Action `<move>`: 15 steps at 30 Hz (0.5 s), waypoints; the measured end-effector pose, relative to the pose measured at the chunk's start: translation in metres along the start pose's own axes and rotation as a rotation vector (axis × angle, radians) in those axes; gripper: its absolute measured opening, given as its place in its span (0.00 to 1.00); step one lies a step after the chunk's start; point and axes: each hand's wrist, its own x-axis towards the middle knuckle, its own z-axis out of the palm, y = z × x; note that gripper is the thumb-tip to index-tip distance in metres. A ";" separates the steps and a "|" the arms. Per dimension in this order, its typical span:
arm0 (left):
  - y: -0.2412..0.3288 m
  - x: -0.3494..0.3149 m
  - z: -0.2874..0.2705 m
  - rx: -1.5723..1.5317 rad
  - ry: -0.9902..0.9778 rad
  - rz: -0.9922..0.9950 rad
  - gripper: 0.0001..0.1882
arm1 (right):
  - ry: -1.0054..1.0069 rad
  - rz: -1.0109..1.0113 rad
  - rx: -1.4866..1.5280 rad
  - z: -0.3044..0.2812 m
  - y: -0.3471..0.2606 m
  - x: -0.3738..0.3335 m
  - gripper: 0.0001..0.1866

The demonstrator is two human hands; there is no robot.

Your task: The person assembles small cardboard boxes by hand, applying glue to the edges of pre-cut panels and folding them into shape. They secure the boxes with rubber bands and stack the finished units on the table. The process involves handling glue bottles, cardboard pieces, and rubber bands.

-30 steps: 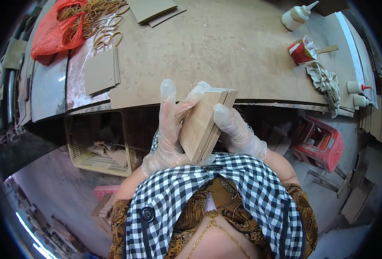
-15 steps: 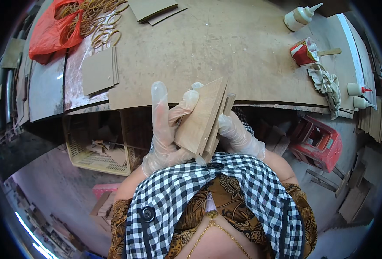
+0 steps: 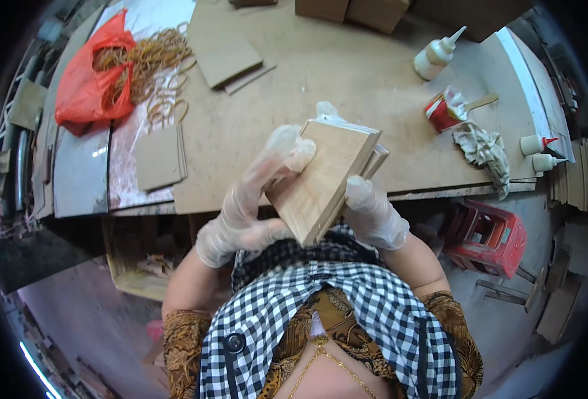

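Observation:
A small flat, box-like wooden piece [image 3: 322, 174] with a smooth pale face and stepped edges is tilted in front of my chest, near the table's front edge. My left hand [image 3: 242, 203], in a clear glove, grips it from the left, fingers at its upper left edge and thumb near its lower corner. From the right, my gloved right hand [image 3: 375, 214] closes on its stepped side, the thumb showing against the edge. Gloved fingertips [image 3: 328, 110] poke out beyond its far end; which hand they belong to I cannot tell. The underside is hidden.
On the table [image 3: 254, 149] are a red bag [image 3: 94, 86] of rubber bands, stacked boards [image 3: 159, 158], a glue bottle [image 3: 435, 58], a red tub [image 3: 443, 113] with a stick, and a rag [image 3: 483, 149]. A red stool [image 3: 490, 239] stands at right, a crate [image 3: 131, 276] below left.
My left index finger, raised before, now bends down onto the wooden piece. The piece has turned so its broad face shows more, and the view of the table has shifted.

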 end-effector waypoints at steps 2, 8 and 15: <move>0.002 0.036 -0.013 0.026 -0.024 0.008 0.51 | -0.035 -0.099 -0.076 -0.014 -0.014 0.023 0.44; -0.030 0.118 -0.028 -0.259 -0.059 -0.103 0.36 | 0.149 -0.216 0.048 -0.102 0.007 0.083 0.37; -0.090 0.139 -0.027 -0.122 0.153 -0.069 0.11 | 0.399 -0.321 0.231 -0.127 -0.002 0.085 0.35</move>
